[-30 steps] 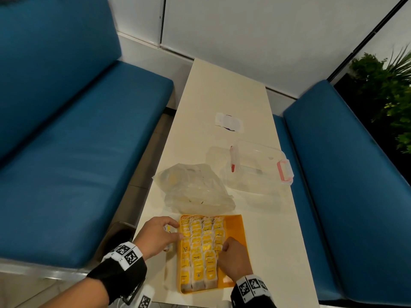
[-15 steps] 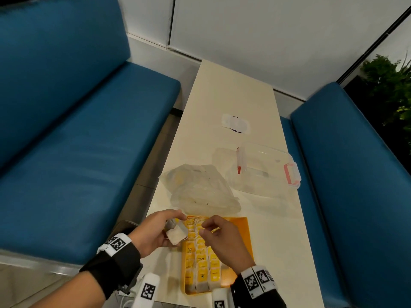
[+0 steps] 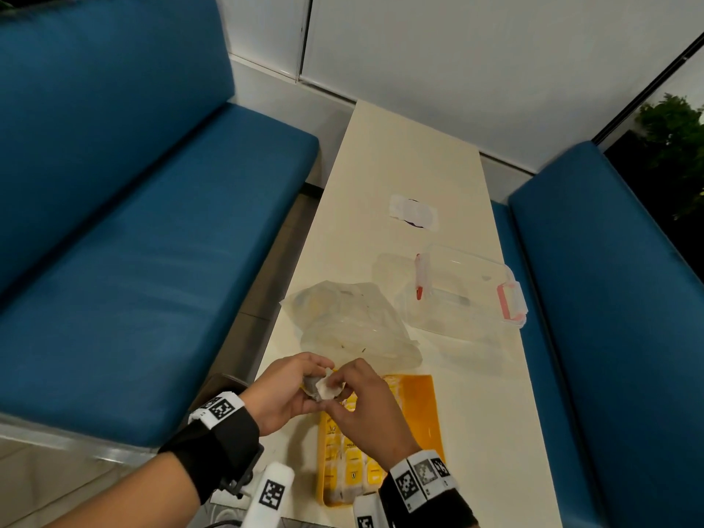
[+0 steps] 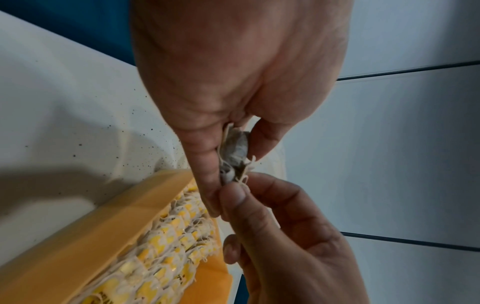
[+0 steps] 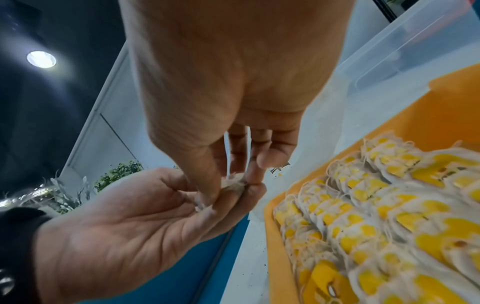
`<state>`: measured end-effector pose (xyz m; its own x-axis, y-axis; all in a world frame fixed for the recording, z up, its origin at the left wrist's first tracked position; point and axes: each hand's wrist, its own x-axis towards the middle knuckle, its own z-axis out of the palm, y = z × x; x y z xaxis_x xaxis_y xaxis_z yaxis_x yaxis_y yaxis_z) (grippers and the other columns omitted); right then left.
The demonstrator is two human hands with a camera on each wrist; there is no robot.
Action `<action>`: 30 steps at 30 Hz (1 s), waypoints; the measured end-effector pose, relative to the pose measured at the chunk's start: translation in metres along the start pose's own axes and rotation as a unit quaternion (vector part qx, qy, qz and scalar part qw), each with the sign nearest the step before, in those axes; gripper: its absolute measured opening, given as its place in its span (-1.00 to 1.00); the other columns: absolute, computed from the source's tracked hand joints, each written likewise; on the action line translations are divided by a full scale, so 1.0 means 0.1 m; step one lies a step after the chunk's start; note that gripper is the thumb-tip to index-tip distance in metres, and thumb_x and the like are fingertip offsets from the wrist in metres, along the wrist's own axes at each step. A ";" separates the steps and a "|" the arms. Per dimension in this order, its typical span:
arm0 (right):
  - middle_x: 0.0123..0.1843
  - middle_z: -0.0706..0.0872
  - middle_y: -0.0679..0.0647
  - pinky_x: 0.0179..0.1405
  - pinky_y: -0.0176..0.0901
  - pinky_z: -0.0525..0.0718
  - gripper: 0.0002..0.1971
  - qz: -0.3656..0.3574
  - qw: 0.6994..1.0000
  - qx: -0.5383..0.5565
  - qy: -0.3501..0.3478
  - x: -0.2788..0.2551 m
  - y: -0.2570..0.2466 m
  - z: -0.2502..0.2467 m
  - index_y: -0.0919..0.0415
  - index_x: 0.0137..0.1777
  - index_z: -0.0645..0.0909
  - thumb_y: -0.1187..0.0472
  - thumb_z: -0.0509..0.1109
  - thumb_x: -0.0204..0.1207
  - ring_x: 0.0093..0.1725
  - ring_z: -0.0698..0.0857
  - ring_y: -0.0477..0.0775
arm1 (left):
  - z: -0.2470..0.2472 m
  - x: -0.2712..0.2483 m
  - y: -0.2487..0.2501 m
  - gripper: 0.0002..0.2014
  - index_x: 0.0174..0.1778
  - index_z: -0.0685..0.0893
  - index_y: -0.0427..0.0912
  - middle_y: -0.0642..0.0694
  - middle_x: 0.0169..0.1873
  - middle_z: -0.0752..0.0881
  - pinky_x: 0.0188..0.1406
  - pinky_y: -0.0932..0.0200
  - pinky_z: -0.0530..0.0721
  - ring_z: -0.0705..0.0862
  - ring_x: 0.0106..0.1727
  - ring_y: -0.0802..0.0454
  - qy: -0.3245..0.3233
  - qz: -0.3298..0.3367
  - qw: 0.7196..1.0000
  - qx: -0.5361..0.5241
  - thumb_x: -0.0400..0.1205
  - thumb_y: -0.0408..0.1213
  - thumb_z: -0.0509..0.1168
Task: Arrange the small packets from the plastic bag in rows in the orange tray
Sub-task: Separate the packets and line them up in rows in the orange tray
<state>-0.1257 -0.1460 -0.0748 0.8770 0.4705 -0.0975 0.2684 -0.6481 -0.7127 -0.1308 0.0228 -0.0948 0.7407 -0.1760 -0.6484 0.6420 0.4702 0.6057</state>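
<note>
The orange tray (image 3: 419, 409) lies at the table's near edge, with rows of small white-and-yellow packets (image 3: 352, 461) filling its left part. In the right wrist view the rows (image 5: 376, 209) overlap like tiles inside the tray (image 5: 441, 115). Above the tray's far left corner my left hand (image 3: 310, 386) grips a small bunch of packets (image 3: 325, 388) between thumb and fingers. My right hand (image 3: 339, 392) meets it and pinches the end of one packet (image 4: 235, 148) with thumb and forefinger. The crumpled plastic bag (image 3: 350, 329) lies just beyond the tray.
A clear lidded container (image 3: 464, 295) with red clasps stands to the right of the bag. A white paper patch (image 3: 413, 217) lies farther up the narrow cream table (image 3: 495, 432). Blue benches (image 3: 152, 261) flank the table on both sides.
My right hand has left the rows in the tray and come up to my left hand. The left hand has lifted its packets from beside the tray's left edge.
</note>
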 end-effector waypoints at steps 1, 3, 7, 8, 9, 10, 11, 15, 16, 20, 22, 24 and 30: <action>0.00 0.55 -0.20 -0.09 -0.51 0.55 -0.82 0.002 1.000 0.002 0.007 0.00 0.00 0.00 0.02 0.01 0.66 0.16 0.54 0.45 -0.09 0.61 -0.35 | 0.00 0.00 0.00 -0.77 0.21 0.71 -0.39 -0.36 -0.07 0.74 -0.14 -0.06 0.85 0.80 -0.12 -0.25 0.000 0.000 1.000 0.002 0.70 -0.49 0.22; -0.03 0.58 -0.20 -0.11 -0.51 0.55 -0.90 0.000 1.000 0.000 0.017 0.00 0.01 0.00 0.03 -0.02 0.69 0.15 0.51 0.49 -0.10 0.64 -0.29 | -0.01 0.00 0.00 -0.77 0.20 0.71 -0.40 -0.30 -0.20 0.73 -0.08 -0.09 0.86 0.79 -0.21 -0.22 0.001 0.000 1.000 0.006 0.70 -0.50 0.21; -0.06 0.63 -0.18 -0.12 -0.44 0.58 -0.95 0.003 0.998 0.005 0.061 0.00 0.04 -0.03 0.03 -0.05 0.74 0.19 0.48 0.53 -0.13 0.68 -0.15 | -0.03 -0.01 0.01 -0.76 0.22 0.71 -0.35 -0.37 -0.02 0.77 0.02 -0.14 0.83 0.84 -0.09 -0.29 -0.002 -0.003 1.000 0.020 0.73 -0.47 0.18; -0.08 0.63 -0.17 -0.13 -0.44 0.58 -0.95 0.005 0.997 0.007 0.075 0.00 0.04 -0.06 0.03 -0.07 0.74 0.20 0.48 0.53 -0.14 0.68 -0.14 | -0.04 -0.02 0.01 -0.76 0.22 0.71 -0.34 -0.38 0.02 0.78 0.00 -0.13 0.82 0.85 -0.06 -0.33 0.001 -0.002 1.000 0.026 0.75 -0.45 0.17; -0.09 0.64 -0.16 -0.14 -0.45 0.58 -0.94 0.006 0.996 0.010 0.089 0.00 0.04 -0.11 0.02 -0.09 0.74 0.21 0.48 0.53 -0.14 0.69 -0.13 | -0.05 -0.03 0.01 -0.76 0.22 0.71 -0.33 -0.38 0.04 0.78 0.00 -0.12 0.82 0.85 -0.01 -0.37 0.005 -0.002 0.999 0.031 0.76 -0.45 0.16; -0.10 0.65 -0.15 -0.16 -0.47 0.57 -0.92 0.009 0.995 0.012 0.101 0.01 0.04 -0.17 -0.01 -0.12 0.73 0.22 0.49 0.53 -0.14 0.69 -0.12 | -0.06 -0.04 0.01 -0.76 0.21 0.71 -0.33 -0.37 0.04 0.78 0.00 -0.13 0.81 0.84 0.02 -0.40 0.011 0.000 0.999 0.038 0.76 -0.45 0.16; -0.11 0.67 -0.14 -0.17 -0.47 0.57 -0.88 0.016 0.994 0.014 0.109 0.01 0.04 -0.23 -0.04 -0.15 0.72 0.23 0.50 0.53 -0.14 0.69 -0.11 | -0.07 -0.04 0.00 -0.77 0.19 0.72 -0.32 -0.35 0.03 0.78 -0.03 -0.12 0.81 0.84 0.03 -0.40 0.017 0.004 0.999 0.048 0.75 -0.45 0.18; -0.11 0.68 -0.13 -0.15 -0.44 0.58 -0.80 0.098 0.993 -0.040 0.047 0.06 0.07 -0.42 -0.17 -0.26 0.65 0.16 0.51 0.53 -0.16 0.67 -0.14 | -0.14 -0.04 -0.01 -0.91 0.02 0.77 -0.22 -0.28 -0.06 0.80 -0.17 -0.01 0.77 0.83 -0.07 -0.21 0.047 0.044 0.988 0.140 0.66 -0.43 0.39; -0.10 0.69 -0.13 -0.16 -0.45 0.57 -0.81 0.107 0.993 -0.044 0.034 0.07 0.07 -0.46 -0.16 -0.26 0.65 0.15 0.51 0.53 -0.16 0.67 -0.16 | -0.14 -0.04 -0.01 -0.94 -0.01 0.78 -0.20 -0.27 -0.11 0.80 -0.20 0.02 0.76 0.81 -0.13 -0.15 0.046 0.062 0.982 0.170 0.64 -0.40 0.44; -0.10 0.71 -0.11 -0.19 -0.49 0.56 -0.89 0.105 0.994 -0.022 0.007 0.08 0.02 -0.57 -0.05 -0.23 0.71 0.15 0.52 0.51 -0.19 0.66 -0.21 | -0.08 -0.07 0.03 -0.86 -0.04 0.83 0.05 -0.09 -0.25 0.81 -0.40 0.13 0.66 0.78 -0.29 0.01 0.009 0.153 0.948 0.278 0.54 -0.24 0.59; -0.10 0.72 -0.12 -0.20 -0.48 0.57 -0.91 0.105 0.994 -0.010 0.003 0.09 0.00 -0.59 -0.02 -0.21 0.73 0.16 0.52 0.51 -0.21 0.65 -0.21 | 0.01 -0.10 0.05 -0.69 0.08 0.82 0.17 0.05 -0.32 0.79 -0.45 0.25 0.61 0.74 -0.35 0.15 -0.019 0.176 0.930 0.323 0.45 -0.14 0.67; -0.12 0.73 -0.11 -0.20 -0.45 0.59 -0.91 0.103 0.995 0.000 0.003 0.10 -0.02 -0.59 -0.01 -0.21 0.73 0.17 0.52 0.51 -0.19 0.67 -0.16 | 0.09 -0.10 0.06 -0.67 0.08 0.84 0.17 0.24 -0.35 0.77 -0.40 0.39 0.56 0.69 -0.38 0.32 -0.030 0.199 0.915 0.350 0.43 -0.14 0.69; -0.21 0.80 -0.01 -0.21 -0.08 0.72 -0.96 0.128 0.988 0.088 0.022 0.06 -0.03 -0.56 0.01 -0.19 0.75 0.13 0.54 0.47 -0.22 0.76 0.11 | 0.11 0.00 -0.01 -0.80 -0.44 0.81 0.23 0.22 -0.36 0.68 -0.25 0.31 0.54 0.62 -0.33 0.28 -0.006 0.231 0.885 0.404 0.47 -0.09 0.63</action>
<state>-0.0988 -0.1749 -0.0341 0.9246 0.2764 -0.2622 -0.0334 -0.6267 -0.7786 -0.1293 0.0132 -0.0902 0.9598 -0.1383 -0.2442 0.1993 -0.2765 0.9401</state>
